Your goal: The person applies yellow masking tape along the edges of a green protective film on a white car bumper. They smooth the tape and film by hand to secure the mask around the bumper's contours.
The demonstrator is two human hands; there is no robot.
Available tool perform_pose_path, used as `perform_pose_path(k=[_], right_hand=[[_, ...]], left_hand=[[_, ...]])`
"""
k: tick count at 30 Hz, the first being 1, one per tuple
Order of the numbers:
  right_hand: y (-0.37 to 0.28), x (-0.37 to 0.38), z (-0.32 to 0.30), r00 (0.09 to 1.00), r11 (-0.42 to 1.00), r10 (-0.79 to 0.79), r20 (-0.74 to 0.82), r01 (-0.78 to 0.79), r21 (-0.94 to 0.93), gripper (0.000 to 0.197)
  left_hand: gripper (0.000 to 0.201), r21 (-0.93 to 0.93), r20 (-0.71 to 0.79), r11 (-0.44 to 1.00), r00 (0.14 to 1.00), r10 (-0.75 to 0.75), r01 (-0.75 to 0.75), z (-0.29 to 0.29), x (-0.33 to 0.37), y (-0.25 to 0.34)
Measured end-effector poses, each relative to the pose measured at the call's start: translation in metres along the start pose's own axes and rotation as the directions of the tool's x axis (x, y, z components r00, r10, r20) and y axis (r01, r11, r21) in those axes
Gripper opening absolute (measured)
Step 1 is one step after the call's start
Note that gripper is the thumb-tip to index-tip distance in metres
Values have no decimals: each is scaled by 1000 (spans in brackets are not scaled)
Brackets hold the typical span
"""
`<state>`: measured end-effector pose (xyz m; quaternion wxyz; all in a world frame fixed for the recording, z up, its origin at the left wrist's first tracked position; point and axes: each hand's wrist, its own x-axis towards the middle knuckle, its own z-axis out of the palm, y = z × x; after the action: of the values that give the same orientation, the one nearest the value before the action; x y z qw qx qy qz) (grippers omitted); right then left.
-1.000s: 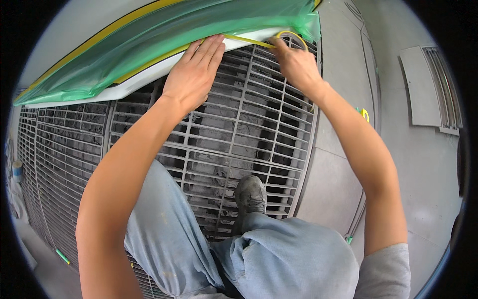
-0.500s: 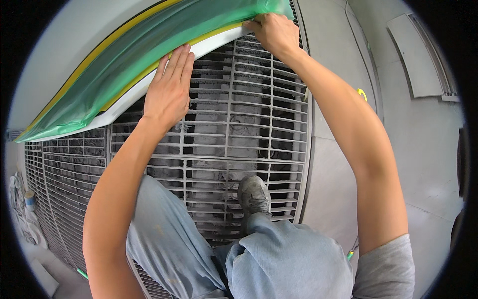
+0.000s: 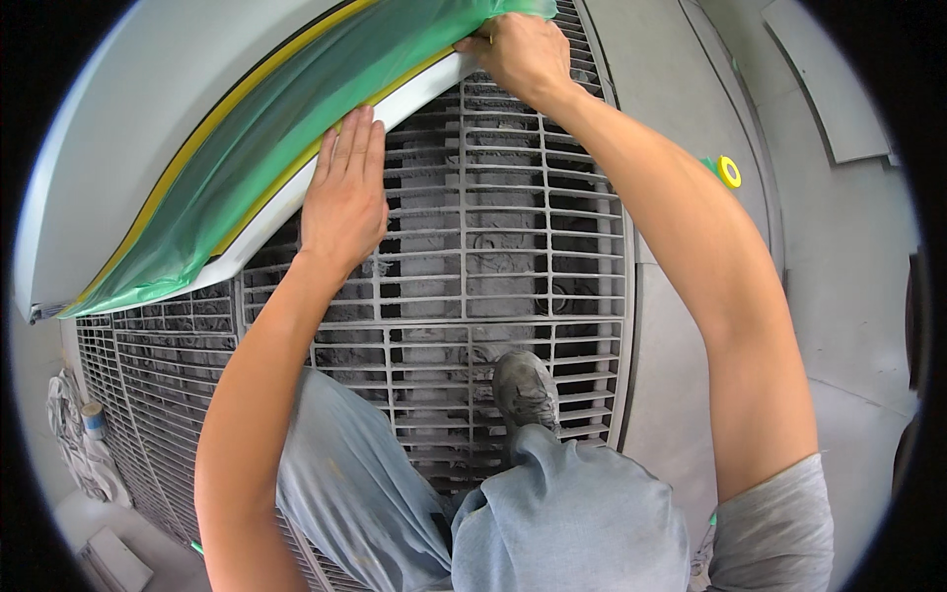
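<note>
A curved white panel [image 3: 109, 89] at the upper left is covered along its middle with green masking film [image 3: 247, 128]. Yellow masking tape [image 3: 286, 192] runs along the film's lower edge, above a bare white lip [image 3: 261, 237]. My left hand [image 3: 345, 192] lies open on this lip, its fingers straight and close together, tips on the tape. Farther up, my right hand [image 3: 518, 59] is closed in a pinch at the upper end of the tape, against the film. Its fingertips are partly hidden, and the film bunches beside the knuckles.
Beneath me lies a metal floor grate [image 3: 464, 257] with dusty hollows; my shoe [image 3: 526, 390] rests on it. A yellow tape roll [image 3: 730, 172] is beyond my right forearm. Bundled hose or cable [image 3: 74, 424] and a small can [image 3: 93, 419] stand at far left.
The view has shifted slightly, bringing the tape roll further into sight. Both hands stay at the tape's edge; the left still lies flat and the right still pinches.
</note>
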<state>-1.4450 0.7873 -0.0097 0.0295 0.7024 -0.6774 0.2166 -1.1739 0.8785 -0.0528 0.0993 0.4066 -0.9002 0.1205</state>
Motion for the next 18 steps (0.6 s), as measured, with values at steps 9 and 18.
perform_pose_path(k=[9,18], right_hand=[[4,-7,9,977,990,-132,-168,139,29,23],[65,-6,-6,955,951,-288,66,293,-99,26]], left_hand=[[84,79,-112,996,992,59,-50,21,88,33],[93,209,-32,978,999,0,7,23,96,42]])
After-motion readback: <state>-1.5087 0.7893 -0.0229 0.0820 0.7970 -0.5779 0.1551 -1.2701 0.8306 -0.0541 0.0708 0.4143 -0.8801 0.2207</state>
